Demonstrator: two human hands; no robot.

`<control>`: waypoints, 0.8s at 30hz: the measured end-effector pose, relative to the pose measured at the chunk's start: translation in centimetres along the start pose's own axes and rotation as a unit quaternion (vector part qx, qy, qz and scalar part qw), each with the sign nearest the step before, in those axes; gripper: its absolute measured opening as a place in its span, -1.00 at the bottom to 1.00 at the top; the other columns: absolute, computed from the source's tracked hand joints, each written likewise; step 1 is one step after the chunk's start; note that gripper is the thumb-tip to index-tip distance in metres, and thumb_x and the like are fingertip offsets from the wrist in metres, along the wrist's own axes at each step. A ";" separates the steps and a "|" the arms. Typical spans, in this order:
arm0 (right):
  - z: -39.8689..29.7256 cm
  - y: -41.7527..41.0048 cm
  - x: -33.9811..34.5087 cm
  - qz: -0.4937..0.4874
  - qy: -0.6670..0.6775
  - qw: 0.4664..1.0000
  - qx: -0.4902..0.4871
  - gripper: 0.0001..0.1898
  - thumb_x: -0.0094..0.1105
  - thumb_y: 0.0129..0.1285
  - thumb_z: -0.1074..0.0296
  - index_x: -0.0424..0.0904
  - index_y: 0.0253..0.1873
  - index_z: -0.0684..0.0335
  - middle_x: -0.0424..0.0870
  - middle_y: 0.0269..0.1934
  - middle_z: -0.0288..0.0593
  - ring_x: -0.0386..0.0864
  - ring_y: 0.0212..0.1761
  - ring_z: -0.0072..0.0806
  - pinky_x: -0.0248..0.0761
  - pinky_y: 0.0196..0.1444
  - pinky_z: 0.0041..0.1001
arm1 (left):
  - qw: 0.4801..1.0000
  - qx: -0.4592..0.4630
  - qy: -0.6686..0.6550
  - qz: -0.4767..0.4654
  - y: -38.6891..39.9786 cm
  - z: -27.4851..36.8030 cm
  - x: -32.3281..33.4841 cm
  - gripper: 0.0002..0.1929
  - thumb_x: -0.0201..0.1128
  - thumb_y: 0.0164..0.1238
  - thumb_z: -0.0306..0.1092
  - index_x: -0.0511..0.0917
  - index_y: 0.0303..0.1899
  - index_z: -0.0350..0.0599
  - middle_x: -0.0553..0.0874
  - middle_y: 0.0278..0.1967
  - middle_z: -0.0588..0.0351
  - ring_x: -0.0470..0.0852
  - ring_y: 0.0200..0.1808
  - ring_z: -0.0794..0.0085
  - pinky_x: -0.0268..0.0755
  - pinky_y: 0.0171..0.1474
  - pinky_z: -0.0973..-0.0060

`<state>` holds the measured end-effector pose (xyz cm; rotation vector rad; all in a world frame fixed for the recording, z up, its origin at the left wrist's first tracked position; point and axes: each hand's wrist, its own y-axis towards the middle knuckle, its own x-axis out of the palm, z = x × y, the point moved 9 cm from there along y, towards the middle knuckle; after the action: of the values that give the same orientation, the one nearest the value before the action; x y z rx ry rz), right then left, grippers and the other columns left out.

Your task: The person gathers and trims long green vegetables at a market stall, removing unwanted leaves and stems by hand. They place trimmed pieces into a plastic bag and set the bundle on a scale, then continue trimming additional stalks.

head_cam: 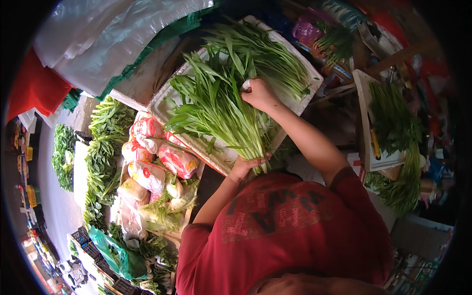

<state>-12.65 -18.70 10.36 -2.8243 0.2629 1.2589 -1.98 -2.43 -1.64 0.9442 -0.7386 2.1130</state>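
A large bunch of water spinach (217,110) fans out in front of me, its leaves toward the upper left. My left hand (249,166) grips the pale stem ends close to my shirt. Higher up, my right hand (260,94) is at the bunch's right side with fingers curled in, and a white wrap shows on one finger. Whether a leaf is pinched in those fingers cannot be told. Beneath the bunch lies a white foam box (306,99). More of the same greens (276,59) rest in its far part.
To the left sit wrapped Chinese cabbages (147,173), a row of leafy greens (105,155) and a green plastic bag (118,254). Plastic bags (110,33) hang at upper left. On the right, another foam tray (363,84) holds greens and a yellow-handled knife (375,143).
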 end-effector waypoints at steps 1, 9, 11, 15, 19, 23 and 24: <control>0.2 0.0 0.3 -0.016 -0.044 0.999 0.018 -0.88 0.17 -0.04 0.45 0.60 -0.35 0.30 0.60 -0.52 -0.20 0.54 -0.49 -0.44 0.37 -0.40 -0.51 | 1.000 -0.010 0.011 0.009 -0.1 -0.1 -0.1 -0.54 0.30 -0.04 -0.56 0.39 -0.02 -0.24 0.64 -0.24 0.01 0.60 -0.19 0.27 0.42 -0.03 0.37; 2.3 -3.2 -0.7 -0.063 0.500 0.853 0.138 -0.95 0.15 0.07 0.50 0.55 -0.34 0.27 0.58 -0.47 -0.28 0.38 -0.60 -0.64 0.19 -0.60 -0.63 | 0.998 0.034 0.013 0.046 -0.6 -0.2 0.9 -0.53 0.27 -0.04 -0.58 0.38 -0.01 -0.26 0.63 -0.23 0.00 0.60 -0.19 0.27 0.44 -0.04 0.37; 2.3 -4.8 -1.3 -0.061 0.589 0.791 0.151 -0.98 0.14 0.12 0.45 0.51 -0.37 0.21 0.54 -0.53 -0.29 0.34 -0.63 -0.70 0.07 -0.67 -0.70 | 0.995 0.054 0.033 0.077 -0.6 -0.3 1.0 -0.53 0.27 -0.06 -0.58 0.39 -0.01 -0.26 0.63 -0.25 0.00 0.60 -0.19 0.26 0.45 -0.04 0.35; 2.3 -6.8 -2.5 -0.065 0.666 0.729 0.144 -0.92 0.11 0.14 0.45 0.48 -0.43 0.19 0.41 -0.65 -0.37 0.24 -0.72 -0.73 -0.03 -0.72 -0.73 | 0.993 0.063 0.033 0.091 -0.9 -1.5 2.3 -0.53 0.29 -0.11 -0.56 0.41 -0.03 -0.26 0.63 -0.27 0.01 0.61 -0.18 0.26 0.44 -0.03 0.34; 2.5 -7.7 -3.5 -0.085 0.681 0.717 0.118 -0.88 0.13 0.13 0.47 0.44 -0.47 0.17 0.23 -0.74 -0.47 0.07 -0.80 -0.78 -0.12 -0.76 -0.71 | 0.991 0.075 0.027 0.109 -1.7 -2.5 4.2 -0.59 0.29 -0.09 -0.56 0.44 -0.10 -0.29 0.64 -0.27 0.00 0.62 -0.21 0.29 0.47 -0.07 0.36; 3.3 -8.5 -4.5 -0.093 0.680 0.719 0.107 -0.90 0.18 0.13 0.42 0.47 -0.44 0.11 0.22 -0.75 -0.53 0.06 -0.81 -0.81 -0.17 -0.79 -0.73 | 0.990 0.059 0.015 0.128 -2.2 -4.2 6.1 -0.52 0.30 -0.14 -0.52 0.41 -0.05 -0.26 0.63 -0.29 0.01 0.61 -0.22 0.26 0.47 -0.07 0.32; 3.7 -8.7 -4.7 -0.096 0.672 0.726 0.107 -0.90 0.19 0.13 0.41 0.47 -0.43 0.10 0.23 -0.75 -0.54 0.06 -0.81 -0.82 -0.17 -0.79 -0.73 | 0.990 0.064 0.010 0.127 -2.2 -4.6 6.7 -0.52 0.30 -0.14 -0.52 0.41 -0.06 -0.25 0.63 -0.30 0.00 0.61 -0.24 0.25 0.49 -0.11 0.29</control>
<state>-16.98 -9.13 11.11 -2.7879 0.0914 -0.9735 -5.34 4.63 1.46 0.9346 -0.7547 2.4136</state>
